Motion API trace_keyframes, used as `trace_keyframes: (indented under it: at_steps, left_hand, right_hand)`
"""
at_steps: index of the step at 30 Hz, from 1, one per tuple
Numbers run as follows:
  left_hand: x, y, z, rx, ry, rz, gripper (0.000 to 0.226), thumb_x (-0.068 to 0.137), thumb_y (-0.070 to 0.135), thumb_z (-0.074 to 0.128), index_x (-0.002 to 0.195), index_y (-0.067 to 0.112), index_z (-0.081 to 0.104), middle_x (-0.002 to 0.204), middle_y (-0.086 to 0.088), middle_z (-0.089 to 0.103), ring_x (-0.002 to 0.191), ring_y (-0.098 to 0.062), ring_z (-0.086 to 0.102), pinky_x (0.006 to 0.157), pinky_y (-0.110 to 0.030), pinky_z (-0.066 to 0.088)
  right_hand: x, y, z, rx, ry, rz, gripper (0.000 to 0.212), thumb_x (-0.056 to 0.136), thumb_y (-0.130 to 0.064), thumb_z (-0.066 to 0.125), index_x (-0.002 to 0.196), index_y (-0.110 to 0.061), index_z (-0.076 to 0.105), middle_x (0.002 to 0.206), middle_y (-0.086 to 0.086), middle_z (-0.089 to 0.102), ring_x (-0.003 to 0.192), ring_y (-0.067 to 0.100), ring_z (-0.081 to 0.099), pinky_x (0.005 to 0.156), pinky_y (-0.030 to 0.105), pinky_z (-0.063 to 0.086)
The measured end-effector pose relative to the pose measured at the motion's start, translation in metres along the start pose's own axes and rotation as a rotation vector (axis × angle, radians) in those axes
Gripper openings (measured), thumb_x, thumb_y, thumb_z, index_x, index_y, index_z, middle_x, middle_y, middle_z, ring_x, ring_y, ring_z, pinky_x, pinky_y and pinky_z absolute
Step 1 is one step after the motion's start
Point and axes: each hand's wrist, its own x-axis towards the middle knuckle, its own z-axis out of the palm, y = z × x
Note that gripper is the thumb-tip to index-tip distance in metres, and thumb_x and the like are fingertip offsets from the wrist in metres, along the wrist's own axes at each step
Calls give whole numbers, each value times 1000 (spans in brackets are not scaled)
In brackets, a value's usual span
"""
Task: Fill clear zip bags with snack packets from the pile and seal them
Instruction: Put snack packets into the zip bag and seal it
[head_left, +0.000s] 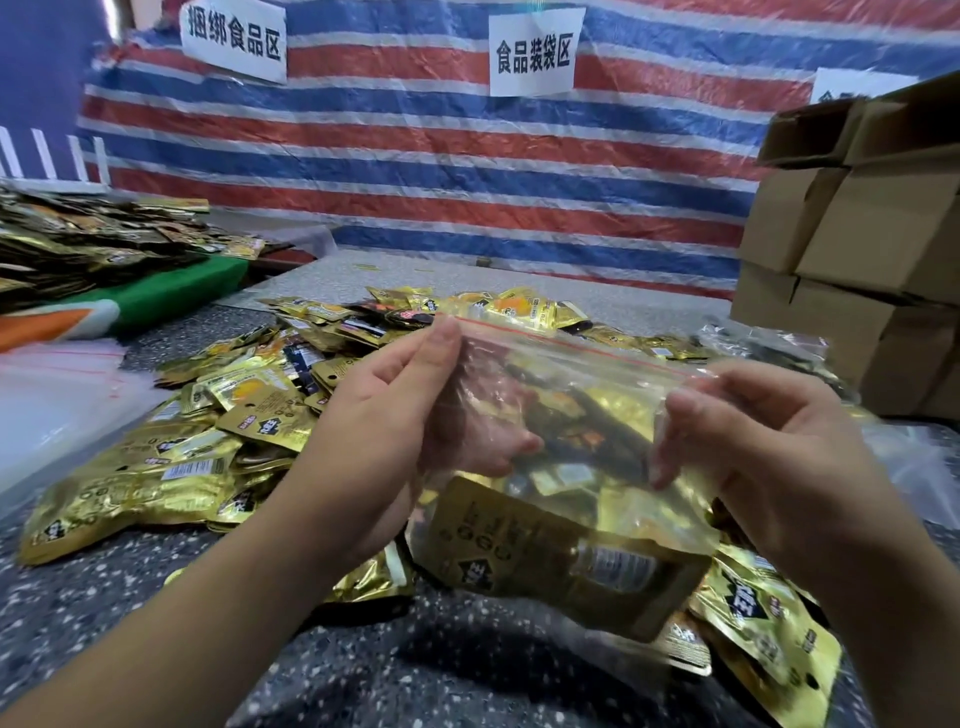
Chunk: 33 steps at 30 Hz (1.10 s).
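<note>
Hands: two, a left hand (395, 410) and a right hand (769, 447). Clear zip bag (597, 374) held up: one. Gold snack packets (208, 441) in the pile: too many to count. Cardboard boxes (857, 223) stacked: at least four. White paper signs (532, 54) on the striped tarp (441, 156): three, one cut off.

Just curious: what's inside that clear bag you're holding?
Gold snack packets fill the clear zip bag, held by the left hand and right hand. How many is hidden; they overlap.

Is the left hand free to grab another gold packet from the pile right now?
Probably not yet: the left hand grips the clear zip bag by its end, as does the right hand. The pile itself lies uncovered beside it.
</note>
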Motion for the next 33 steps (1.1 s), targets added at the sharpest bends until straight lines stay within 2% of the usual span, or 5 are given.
trace_keyframes:
  at_steps: [8, 13, 17, 21, 33]
  left_hand:
    - [7, -12, -6, 195, 65, -79, 34, 88, 43, 50, 83, 23, 76, 87, -13, 76, 64, -25, 73, 51, -29, 56]
    - [10, -22, -11, 346, 83, -128, 29, 83, 43, 55, 81, 19, 72, 90, -10, 76, 70, -26, 74, 57, -34, 61]
    - [12, -24, -14, 365, 116, -144, 27, 98, 27, 51, 86, 11, 70, 89, -10, 77, 75, -24, 74, 52, -29, 57]
    - [14, -25, -18, 368, 118, -179, 24, 98, 20, 52, 94, 5, 70, 88, -12, 76, 71, -21, 74, 53, -26, 56]
    - [18, -27, -24, 331, 91, -184, 39, 77, 30, 64, 100, -2, 68, 97, -26, 71, 71, -20, 73, 56, -25, 57]
  right_hand:
    - [3, 9, -1, -170, 89, 142, 25, 74, -38, 73, 70, -14, 71, 64, 11, 66, 55, 21, 63, 54, 26, 54]
    - [7, 11, -3, -118, 138, 337, 57, 84, -70, 51, 73, -17, 70, 74, 16, 72, 62, 25, 68, 58, 27, 57]
    - [12, 24, -24, -360, 353, 471, 39, 104, -37, 40, 89, -11, 65, 70, 9, 71, 57, 19, 68, 54, 34, 55]
    - [0, 28, -48, -1111, -109, 608, 16, 96, -36, 59, 84, -27, 66, 77, -3, 69, 70, 13, 66, 70, 40, 57]
    - [-11, 18, -38, -1266, -423, 763, 48, 66, -66, 78, 94, -35, 53, 92, -12, 59, 80, 4, 56, 66, 24, 46]
